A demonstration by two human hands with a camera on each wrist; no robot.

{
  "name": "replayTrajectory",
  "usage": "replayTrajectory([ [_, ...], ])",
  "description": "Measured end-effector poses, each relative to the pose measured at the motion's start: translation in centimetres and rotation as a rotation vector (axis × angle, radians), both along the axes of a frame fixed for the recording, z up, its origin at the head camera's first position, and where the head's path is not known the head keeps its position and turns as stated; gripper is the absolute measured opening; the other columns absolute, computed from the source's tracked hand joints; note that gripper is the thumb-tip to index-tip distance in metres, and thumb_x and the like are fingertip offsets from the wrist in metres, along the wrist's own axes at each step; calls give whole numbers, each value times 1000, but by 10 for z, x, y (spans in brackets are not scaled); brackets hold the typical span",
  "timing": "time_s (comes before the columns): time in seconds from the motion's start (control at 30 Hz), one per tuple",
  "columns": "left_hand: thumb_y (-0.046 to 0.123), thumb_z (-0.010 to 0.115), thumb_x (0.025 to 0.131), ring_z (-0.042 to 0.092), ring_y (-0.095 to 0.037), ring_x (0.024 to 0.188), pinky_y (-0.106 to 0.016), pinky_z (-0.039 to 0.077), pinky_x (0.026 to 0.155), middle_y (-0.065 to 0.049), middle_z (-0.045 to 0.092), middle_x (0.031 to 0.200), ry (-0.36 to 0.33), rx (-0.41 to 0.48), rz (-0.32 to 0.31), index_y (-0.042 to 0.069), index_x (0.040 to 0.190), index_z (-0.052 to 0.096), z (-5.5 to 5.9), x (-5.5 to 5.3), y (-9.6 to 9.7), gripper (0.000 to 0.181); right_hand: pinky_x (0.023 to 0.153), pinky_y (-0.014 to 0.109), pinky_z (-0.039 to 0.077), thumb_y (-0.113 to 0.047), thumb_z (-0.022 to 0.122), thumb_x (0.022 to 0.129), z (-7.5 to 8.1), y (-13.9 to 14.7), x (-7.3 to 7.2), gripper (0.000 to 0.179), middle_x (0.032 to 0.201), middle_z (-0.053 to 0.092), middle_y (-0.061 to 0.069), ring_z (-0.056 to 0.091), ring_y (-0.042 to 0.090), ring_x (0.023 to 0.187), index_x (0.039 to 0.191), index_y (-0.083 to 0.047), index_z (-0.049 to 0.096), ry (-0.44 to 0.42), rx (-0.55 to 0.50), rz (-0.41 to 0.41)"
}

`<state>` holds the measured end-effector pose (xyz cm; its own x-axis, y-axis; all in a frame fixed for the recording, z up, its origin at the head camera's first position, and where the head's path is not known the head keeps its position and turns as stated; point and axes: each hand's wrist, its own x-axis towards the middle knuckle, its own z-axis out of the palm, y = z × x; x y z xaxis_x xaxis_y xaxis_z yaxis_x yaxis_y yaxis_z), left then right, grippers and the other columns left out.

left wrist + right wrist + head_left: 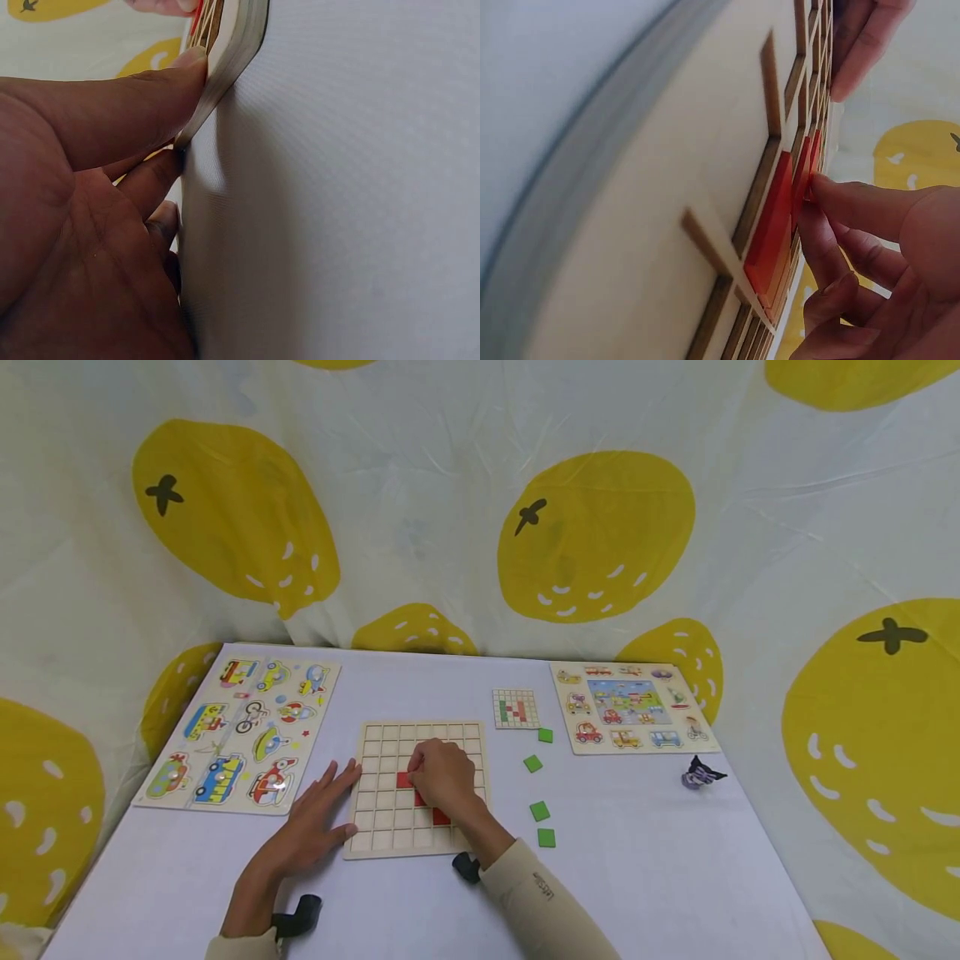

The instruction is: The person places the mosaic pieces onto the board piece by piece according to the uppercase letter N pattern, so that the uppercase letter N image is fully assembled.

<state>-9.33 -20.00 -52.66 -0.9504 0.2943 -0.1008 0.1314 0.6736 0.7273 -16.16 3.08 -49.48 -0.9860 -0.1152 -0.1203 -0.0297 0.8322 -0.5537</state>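
Note:
A wooden grid board (pixel 382 841) lies in the middle of the table, with red square tiles (pixel 441 817) set in a slanting line of its cells. My right hand (pixel 446 777) reaches over the board, thumb and forefinger pinching a red tile (pixel 404 780) at its cell. In the right wrist view those fingertips (pixel 821 187) are right at the tile's edge, partly hiding it. My left hand (pixel 315 822) rests at the board's left side, fingers spread. Its thumb (pixel 191 60) touches the board's rim in the left wrist view.
Several green tiles (pixel 539 811) lie right of the board, below a small pattern card (pixel 527 695) with red and green squares. Vehicle picture puzzles stand at the left (pixel 300 752) and back right (pixel 570 672). A dark hair clip-like object (pixel 701 773) sits at the right.

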Motion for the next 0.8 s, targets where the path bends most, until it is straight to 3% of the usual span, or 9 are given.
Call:
replayTrajectory([
  [0.23, 5, 82, 88, 3, -44, 167, -69, 4, 131, -14, 21, 178, -12, 6, 1, 15, 168, 34, 0, 0, 0, 94, 57, 26, 45, -17, 83, 90, 2, 9, 0, 7, 74, 63, -8, 57, 11, 70, 86, -21, 78, -8, -12, 80],
  [0.43, 6, 82, 88, 3, -44, 167, -69, 4, 131, -13, 21, 179, -12, 3, 1, 16, 168, 33, 0, 0, 0, 94, 65, 24, 48, -19, 85, 89, -1, 26, -3, 10, 80, 66, -11, 59, 7, 77, 96, -23, 79, -49, -114, 148],
  [0.8, 4, 81, 88, 3, -44, 167, -69, 4, 131, -14, 20, 179, -7, 6, 2, 15, 168, 33, 1, 1, 0, 94, 73, 30, 50, -17, 89, 86, 0, 70, -9, 19, 84, 71, -9, 63, 15, 87, 103, -21, 80, -7, -217, 98],
])
